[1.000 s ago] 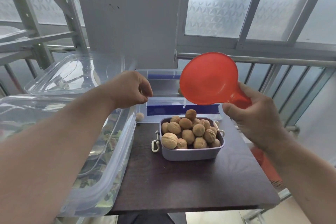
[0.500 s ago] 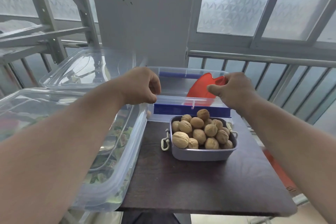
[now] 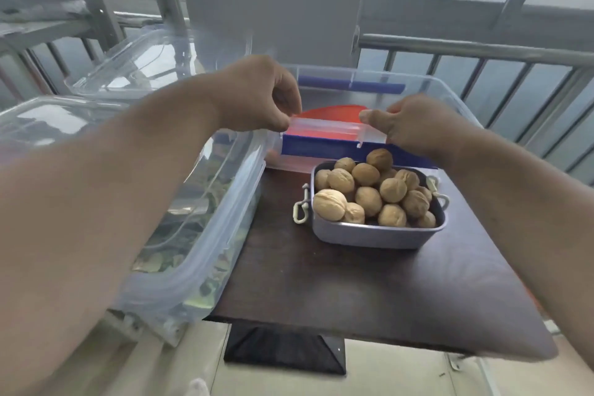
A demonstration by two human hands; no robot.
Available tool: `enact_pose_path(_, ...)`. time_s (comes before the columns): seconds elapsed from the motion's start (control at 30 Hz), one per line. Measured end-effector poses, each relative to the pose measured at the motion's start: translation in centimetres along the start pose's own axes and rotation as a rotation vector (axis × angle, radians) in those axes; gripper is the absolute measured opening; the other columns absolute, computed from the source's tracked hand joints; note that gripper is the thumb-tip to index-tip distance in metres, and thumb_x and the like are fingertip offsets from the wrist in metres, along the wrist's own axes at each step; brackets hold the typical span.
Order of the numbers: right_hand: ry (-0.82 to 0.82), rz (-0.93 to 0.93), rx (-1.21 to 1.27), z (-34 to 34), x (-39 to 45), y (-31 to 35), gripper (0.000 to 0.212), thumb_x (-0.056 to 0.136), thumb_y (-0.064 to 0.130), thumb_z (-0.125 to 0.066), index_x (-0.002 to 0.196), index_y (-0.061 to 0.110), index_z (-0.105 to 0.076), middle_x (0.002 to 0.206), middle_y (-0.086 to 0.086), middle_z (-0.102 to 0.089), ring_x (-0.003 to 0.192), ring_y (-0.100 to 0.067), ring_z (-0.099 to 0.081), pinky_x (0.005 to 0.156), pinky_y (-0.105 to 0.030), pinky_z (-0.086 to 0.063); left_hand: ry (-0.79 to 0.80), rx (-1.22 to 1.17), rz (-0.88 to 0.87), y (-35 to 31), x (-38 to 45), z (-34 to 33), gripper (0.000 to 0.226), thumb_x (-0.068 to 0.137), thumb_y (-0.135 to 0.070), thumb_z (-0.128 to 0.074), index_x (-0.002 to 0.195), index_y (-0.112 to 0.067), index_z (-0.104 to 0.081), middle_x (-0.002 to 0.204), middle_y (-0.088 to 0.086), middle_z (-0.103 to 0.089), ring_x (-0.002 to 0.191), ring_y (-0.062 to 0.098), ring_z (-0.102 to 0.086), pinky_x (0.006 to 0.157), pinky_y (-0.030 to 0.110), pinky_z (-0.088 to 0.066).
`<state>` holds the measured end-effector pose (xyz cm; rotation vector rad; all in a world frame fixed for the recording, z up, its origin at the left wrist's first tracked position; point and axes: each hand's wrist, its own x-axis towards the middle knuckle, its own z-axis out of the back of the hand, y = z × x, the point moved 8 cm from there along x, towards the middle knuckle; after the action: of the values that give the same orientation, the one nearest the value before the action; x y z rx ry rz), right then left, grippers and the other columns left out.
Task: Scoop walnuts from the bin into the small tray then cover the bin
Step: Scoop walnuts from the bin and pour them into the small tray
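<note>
The clear walnut bin (image 3: 443, 96) with blue strips stands at the back of the dark table. The red scoop (image 3: 331, 111) lies inside it, partly hidden by a clear plastic strip (image 3: 324, 127) along the bin's near rim. My left hand (image 3: 260, 96) pinches the strip's left end. My right hand (image 3: 414, 127) holds its right end with thumb and curled fingers. Whether this strip belongs to the bin or to a lid is unclear. In front of the bin, the small grey tray (image 3: 376, 236) is heaped with walnuts (image 3: 366, 193).
A large clear lidded container (image 3: 205, 235) with green leaves inside overhangs the table's left side. A clear lid (image 3: 128, 64) rests above it at the back left. Metal railings and a window frame stand behind. The table's front edge (image 3: 353, 336) is close to me.
My right hand lowered the red scoop into the bin, let go of it and took the strip's right end. My left hand stayed at the bin's near left corner.
</note>
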<state>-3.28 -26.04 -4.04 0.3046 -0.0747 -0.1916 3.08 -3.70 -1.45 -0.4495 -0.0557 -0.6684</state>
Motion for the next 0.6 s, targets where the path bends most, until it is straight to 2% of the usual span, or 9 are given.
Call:
enact_pose_path(0.1,-0.074,-0.019,0.091,-0.2,0.0,-0.4,0.059,0.1,0.066,-0.051,0.089,0.013,-0.074,0.09,-0.012,-0.072,0.081,-0.028,-0.064,0.079,-0.043,-0.053,-0.002,0.009,-0.011,-0.3,-0.1,-0.2,0.024,0.083,-0.01,-0.079,0.102,-0.023,-0.085,0.093,-0.008,-0.08,0.08,0.006,-0.07,0.066,0.009,-0.045)
enact_pose_path(0.2,-0.142,-0.03,0.182,0.2,-0.7,-0.1,0.044,0.101,0.057,-0.058,0.097,0.018,-0.076,0.092,-0.006,-0.072,0.079,-0.021,-0.063,0.076,-0.04,-0.052,0.003,0.019,-0.011,-0.6,-0.2,-0.3,0.025,0.082,-0.008,-0.077,0.101,-0.023,-0.085,0.09,-0.009,-0.079,0.079,0.007,-0.069,0.066,0.013,-0.045)
enact_pose_path(0.33,-0.154,-0.033,0.28,0.4,-1.4,0.5,0.03,0.102,0.045,-0.062,0.107,0.019,-0.076,0.099,-0.005,-0.073,0.078,-0.018,-0.062,0.068,-0.033,-0.052,0.006,0.013,-0.012,-0.7,-0.3,-0.5,0.024,0.083,-0.009,-0.078,0.099,-0.025,-0.086,0.084,-0.013,-0.077,0.076,0.006,-0.068,0.066,0.017,-0.046)
enact_pose_path(0.5,-0.119,-0.047,0.284,0.7,-1.1,0.8,0.024,0.101,0.031,-0.064,0.105,0.01,-0.077,0.091,-0.005,-0.067,0.066,-0.01,-0.048,0.053,-0.024,-0.037,-0.007,0.008,-0.001,-0.5,-0.3,-0.2,0.021,0.083,-0.012,-0.078,0.097,-0.026,-0.086,0.087,-0.012,-0.078,0.08,0.007,-0.07,0.067,0.018,-0.048)
enact_pose_path(0.6,-0.065,-0.054,0.223,0.6,-0.4,1.4,0.024,0.1,0.026,-0.063,0.11,0.009,-0.077,0.108,-0.012,-0.074,0.071,-0.013,-0.052,0.057,-0.026,-0.041,-0.023,-0.007,0.02,-0.1,-0.3,0.0,0.017,0.083,-0.014,-0.08,0.096,-0.024,-0.085,0.089,-0.01,-0.079,0.079,0.008,-0.069,0.068,0.019,-0.05)
